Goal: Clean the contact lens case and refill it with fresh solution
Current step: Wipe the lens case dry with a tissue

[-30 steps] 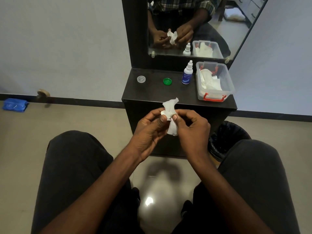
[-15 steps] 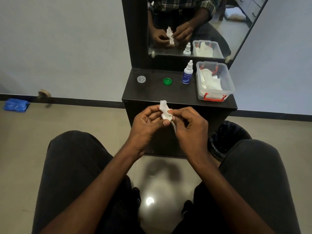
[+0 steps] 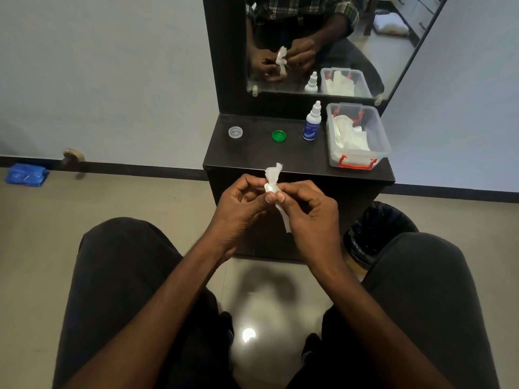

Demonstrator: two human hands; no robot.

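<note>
Since a second ago, tissue [image 3: 273, 175] twisted narrower. Left hand [image 3: 241, 204] and right hand [image 3: 307, 210] both pinch it over the lap; case presumably inside, hidden. Risk: case slips to floor. Green cap [image 3: 279, 135] on shelf [image 3: 252, 158].

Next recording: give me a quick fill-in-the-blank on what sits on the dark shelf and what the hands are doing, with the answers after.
1. Both the left hand and the right hand pinch a white ____.
2. The loose cap beside the dropper bottle is ____ in colour.
3. The clear plastic box has ____ latches.
4. The clear cap lies at the shelf's ____ end.

Missing words: tissue; green; red; left
</note>
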